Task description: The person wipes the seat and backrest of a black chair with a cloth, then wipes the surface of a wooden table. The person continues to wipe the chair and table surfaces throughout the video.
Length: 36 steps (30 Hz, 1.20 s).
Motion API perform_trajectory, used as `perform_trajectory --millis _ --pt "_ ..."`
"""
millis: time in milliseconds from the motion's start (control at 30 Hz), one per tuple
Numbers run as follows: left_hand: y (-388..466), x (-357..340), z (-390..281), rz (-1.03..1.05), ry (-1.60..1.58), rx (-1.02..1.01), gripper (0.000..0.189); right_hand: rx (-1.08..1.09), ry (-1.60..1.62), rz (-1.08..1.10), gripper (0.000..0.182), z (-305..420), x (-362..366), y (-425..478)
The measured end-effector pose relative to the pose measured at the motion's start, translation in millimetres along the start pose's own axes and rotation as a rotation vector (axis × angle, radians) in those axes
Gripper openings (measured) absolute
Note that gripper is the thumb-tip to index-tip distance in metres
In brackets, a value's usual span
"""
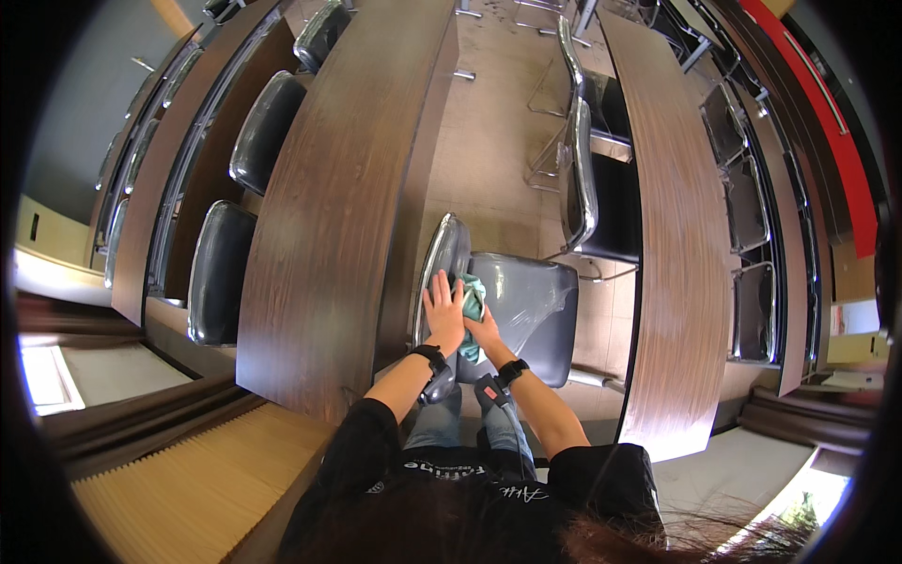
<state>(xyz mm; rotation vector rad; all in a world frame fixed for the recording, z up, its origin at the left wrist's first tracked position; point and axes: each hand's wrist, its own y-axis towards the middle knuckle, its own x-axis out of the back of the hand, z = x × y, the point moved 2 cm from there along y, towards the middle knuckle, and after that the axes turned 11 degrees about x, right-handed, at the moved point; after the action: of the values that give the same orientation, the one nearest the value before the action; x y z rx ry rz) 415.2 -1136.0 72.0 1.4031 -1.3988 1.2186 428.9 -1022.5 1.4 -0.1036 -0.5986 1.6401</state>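
Observation:
Directly before me stands a dark padded chair, its backrest [451, 243] at the left and its seat [539, 321] to the right. Clear plastic film [542, 289] covers part of the seat and looks wrinkled near its right side. My left hand [444, 316] lies flat against the backrest, fingers spread. Beside it, my right hand [483, 330] grips a crumpled green cloth [473, 292] where backrest and seat meet. The right fingers are partly hidden by the cloth. Both wrists wear black straps.
A long wood-grain table [324, 211] runs along the left, another table [676, 211] along the right. More chairs with metal frames, such as a chair [579, 190] tucked at the right table, stand ahead. A ridged wooden panel [211, 472] is at lower left.

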Motion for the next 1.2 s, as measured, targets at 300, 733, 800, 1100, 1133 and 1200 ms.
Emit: perform_trajectory --millis 300,733,800,1100,1133,1200 --pt "-13.9 -81.7 -66.7 0.282 -0.26 0.257 0.055 0.119 -0.316 0.26 0.094 -9.4 103.6 21.0" --pt "-8.4 -190.6 -143.1 0.362 -0.512 0.605 0.088 0.48 -0.759 0.359 0.103 -99.5 181.3 99.2" --pt "2.9 -200.1 -134.7 0.29 -0.466 0.573 0.098 0.429 -0.837 0.381 0.104 -119.1 174.8 115.9" --pt "68.7 -245.3 -117.4 0.388 -0.207 0.012 0.105 0.4 -0.878 0.476 0.111 -156.9 149.4 159.8" --pt "65.8 -255.6 -116.0 0.481 -0.204 0.012 0.105 0.353 -0.878 0.524 0.111 -164.6 144.1 157.4" --pt "46.9 -266.0 -118.4 0.426 -0.229 0.024 0.106 0.381 -0.854 0.485 0.109 -173.5 141.5 144.2"
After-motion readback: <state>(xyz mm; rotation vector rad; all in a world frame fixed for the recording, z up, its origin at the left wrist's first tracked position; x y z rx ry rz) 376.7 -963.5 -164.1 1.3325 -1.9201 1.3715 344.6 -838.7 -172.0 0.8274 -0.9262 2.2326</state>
